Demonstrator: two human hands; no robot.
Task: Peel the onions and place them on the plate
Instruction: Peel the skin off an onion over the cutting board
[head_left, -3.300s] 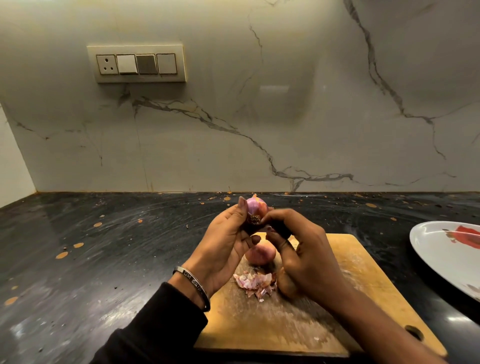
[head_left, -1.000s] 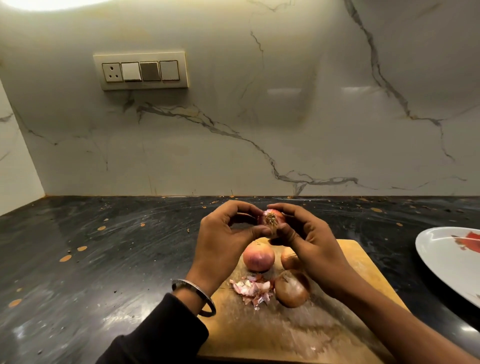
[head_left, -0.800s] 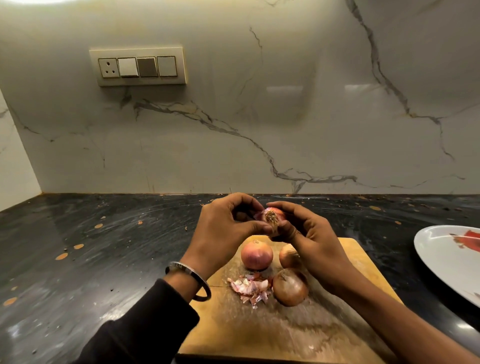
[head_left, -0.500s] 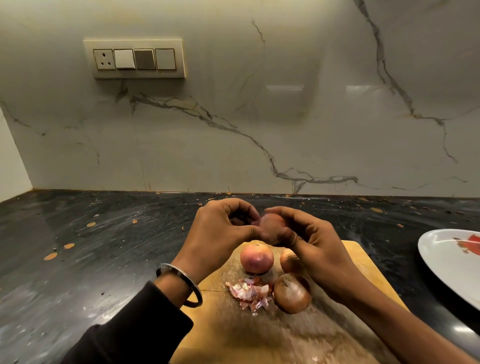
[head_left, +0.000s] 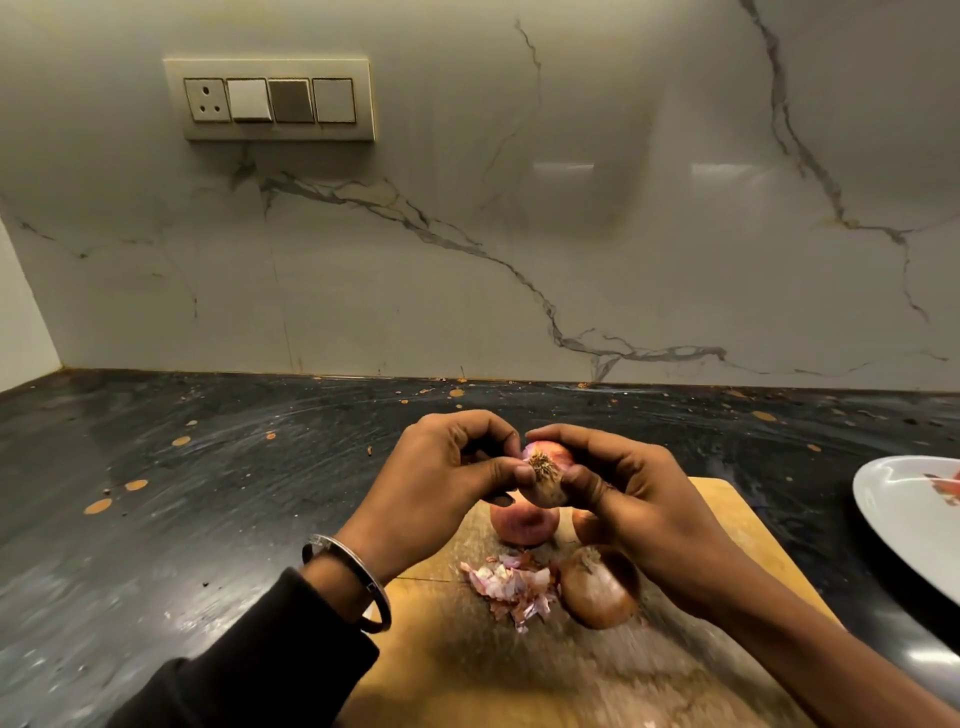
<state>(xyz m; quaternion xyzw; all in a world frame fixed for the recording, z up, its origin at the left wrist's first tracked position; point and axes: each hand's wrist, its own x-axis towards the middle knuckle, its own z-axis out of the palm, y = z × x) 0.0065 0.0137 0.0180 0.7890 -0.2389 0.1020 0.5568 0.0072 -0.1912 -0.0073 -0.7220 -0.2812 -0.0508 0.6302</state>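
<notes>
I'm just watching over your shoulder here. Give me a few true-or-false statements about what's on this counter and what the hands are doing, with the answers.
1. Both hands hold one onion above the cutting board. True: the left hand and right hand both pinch it.
2. A peeled onion already lies on the plate. False: no onion shows on the visible part of the plate.
3. A pile of onion skins lies on the cutting board. True.
4. The cutting board holds no other onions. False: a pink onion and a brown onion sit on it, with another partly hidden behind the right hand.
5. The plate sits left of the board. False: it is on the right.
</notes>
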